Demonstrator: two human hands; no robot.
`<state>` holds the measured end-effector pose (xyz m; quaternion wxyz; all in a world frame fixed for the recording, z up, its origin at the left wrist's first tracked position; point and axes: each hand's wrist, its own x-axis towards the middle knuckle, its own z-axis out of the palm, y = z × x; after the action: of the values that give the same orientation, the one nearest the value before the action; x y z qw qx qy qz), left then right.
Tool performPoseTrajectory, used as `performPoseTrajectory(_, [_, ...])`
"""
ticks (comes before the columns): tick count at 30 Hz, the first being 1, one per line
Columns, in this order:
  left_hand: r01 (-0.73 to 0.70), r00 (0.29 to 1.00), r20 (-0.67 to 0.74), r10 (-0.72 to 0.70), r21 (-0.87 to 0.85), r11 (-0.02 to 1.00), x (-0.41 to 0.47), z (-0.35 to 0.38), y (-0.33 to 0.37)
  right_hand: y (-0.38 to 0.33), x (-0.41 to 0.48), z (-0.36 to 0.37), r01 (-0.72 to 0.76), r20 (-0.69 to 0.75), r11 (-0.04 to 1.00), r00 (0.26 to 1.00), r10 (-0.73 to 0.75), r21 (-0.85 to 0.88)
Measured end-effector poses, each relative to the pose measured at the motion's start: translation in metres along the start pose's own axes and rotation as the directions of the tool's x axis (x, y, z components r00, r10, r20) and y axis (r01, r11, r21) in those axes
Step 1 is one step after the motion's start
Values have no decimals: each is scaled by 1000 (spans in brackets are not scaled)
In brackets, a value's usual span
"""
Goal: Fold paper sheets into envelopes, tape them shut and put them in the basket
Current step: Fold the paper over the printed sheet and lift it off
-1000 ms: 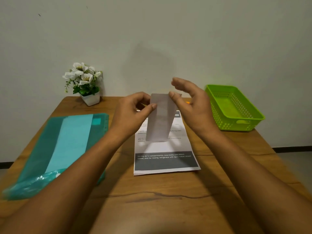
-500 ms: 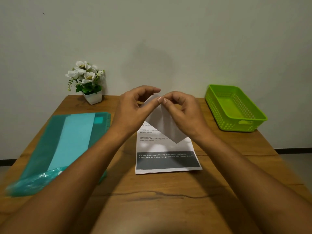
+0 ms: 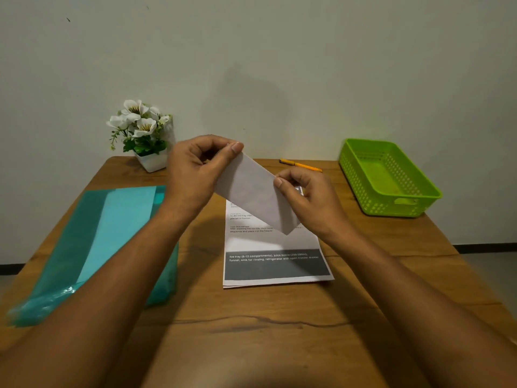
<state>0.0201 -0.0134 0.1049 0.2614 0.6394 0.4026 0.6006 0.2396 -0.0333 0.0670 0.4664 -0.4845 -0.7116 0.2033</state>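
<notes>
Upright a second ago, the folded sheet (image 3: 253, 193) now slants in the air; the left hand (image 3: 195, 170) pinches its far end, the right hand (image 3: 309, 201) its right edge. Taping probably follows.

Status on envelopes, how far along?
Done: one paper is folded into a narrow strip. In hand: left hand and right hand pinch it in the air. Left: no tape shows on it, the basket looks empty, and more sheets lie on the table.
</notes>
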Motion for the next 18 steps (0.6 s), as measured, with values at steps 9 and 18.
performPoseTrajectory(9, [118,986,-103,-129,-110,987,0,-6,-26,42,-13,-17,-121,-38,993,992,120,-14])
performPoseTrajectory(18, [350,934,-41,-355,-106,931,-36,13,-68,69,-14,-26,-361,-150,905,905,398,227])
